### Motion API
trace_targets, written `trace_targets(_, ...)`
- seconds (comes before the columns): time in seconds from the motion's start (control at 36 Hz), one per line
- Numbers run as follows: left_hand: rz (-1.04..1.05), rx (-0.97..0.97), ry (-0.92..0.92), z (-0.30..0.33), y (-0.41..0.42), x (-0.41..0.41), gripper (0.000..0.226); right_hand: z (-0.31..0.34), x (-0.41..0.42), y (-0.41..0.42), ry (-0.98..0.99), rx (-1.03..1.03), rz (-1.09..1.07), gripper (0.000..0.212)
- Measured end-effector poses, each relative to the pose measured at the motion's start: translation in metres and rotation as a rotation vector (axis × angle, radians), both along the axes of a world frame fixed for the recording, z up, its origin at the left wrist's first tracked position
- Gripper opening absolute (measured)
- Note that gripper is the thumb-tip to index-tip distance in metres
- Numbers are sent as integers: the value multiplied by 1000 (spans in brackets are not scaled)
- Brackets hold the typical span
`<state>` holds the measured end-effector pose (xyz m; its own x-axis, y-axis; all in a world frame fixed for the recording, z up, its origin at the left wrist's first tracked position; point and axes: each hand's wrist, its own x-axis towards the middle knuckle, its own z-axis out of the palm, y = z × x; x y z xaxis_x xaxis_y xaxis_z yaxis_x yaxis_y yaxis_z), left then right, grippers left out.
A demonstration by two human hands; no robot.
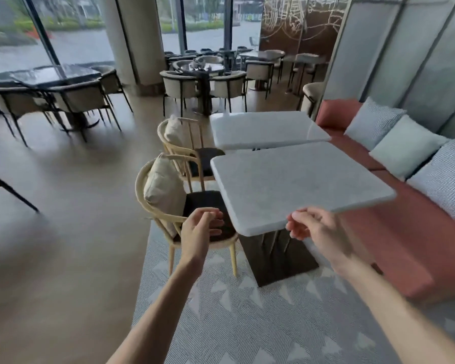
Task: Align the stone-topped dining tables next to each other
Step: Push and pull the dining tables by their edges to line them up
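Note:
Two pale stone-topped tables stand beside a red bench. The near table (297, 182) sits on a dark block base and is skewed, with a narrow wedge-shaped gap to the far table (265, 128). My left hand (202, 227) hovers with loosely curled fingers just left of the near table's front corner, over a chair seat, holding nothing. My right hand (315, 227) hangs with relaxed curled fingers just in front of the near table's front edge, not gripping it.
Two wooden chairs with cushions, the near chair (168, 203) and the far chair (179, 143), stand along the tables' left side. The red bench (415, 240) with several pillows runs along the right. A patterned rug (247, 319) lies underfoot. More tables and chairs fill the room behind.

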<state>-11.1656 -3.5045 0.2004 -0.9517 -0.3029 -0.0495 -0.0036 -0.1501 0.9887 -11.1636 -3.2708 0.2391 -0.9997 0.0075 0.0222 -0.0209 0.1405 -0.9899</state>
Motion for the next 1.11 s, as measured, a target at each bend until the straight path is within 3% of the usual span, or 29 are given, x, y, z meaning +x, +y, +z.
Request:
trace_targets(0.17,94,-50,-99,-38,13,-83,23,-30,-115,25,-110,61,47,22)
trace_targets(0.33,42,-224,-211,-107,42,-180,21,-97,-215,51,-208,228,53,22)
trace_targets(0.44,-125,-482,-290,-165,77,-249,23,-164,-274,65,-272,422,21,22)
trace_targets(0.56,-328,-734,-302,-223,109,-296,33,-232,-318,77,-294,742,137,12)
trace_targets(0.67,-425,-986,-295,-272,120,-316,38,-285,-341,91,-337,1002,286,35)
trace_targets(0.81,-247,-1186,-186,-301,125,-322,22,-318,-366,100,-131,1188,401,51)
trace_targets(0.97,-91,-1202,-88,-318,146,-332,16,-350,-384,94,138,1227,250,45)
trace_targets(1.11,-69,-1373,-18,-334,155,-334,25,-377,-379,102,334,1273,173,48)
